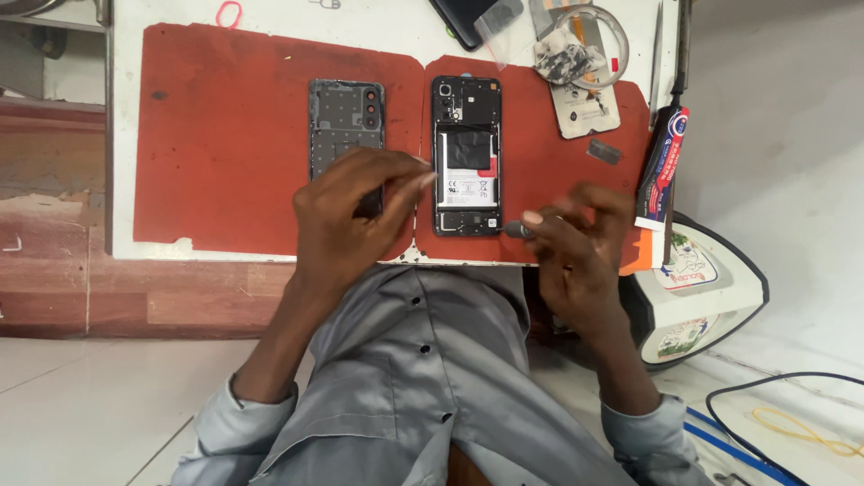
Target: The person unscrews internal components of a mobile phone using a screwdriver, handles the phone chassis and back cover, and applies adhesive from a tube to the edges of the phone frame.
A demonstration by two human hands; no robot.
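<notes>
left hand – raised palm-down, wrist bent, fingers curled with thumb and forefinger tips pinched together pointing right | right hand – lower and well apart from the left, fingers curled in a closed grip, thumb tip showing at its left edge | both forearms – reached forward from grey rolled sleeves, elbows out

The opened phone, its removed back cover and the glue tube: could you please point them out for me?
opened phone (466, 171), head view, on its battery.
back cover (345, 112), head view, on its inner upper face.
glue tube (663, 166), head view, on the middle of its body.
</notes>
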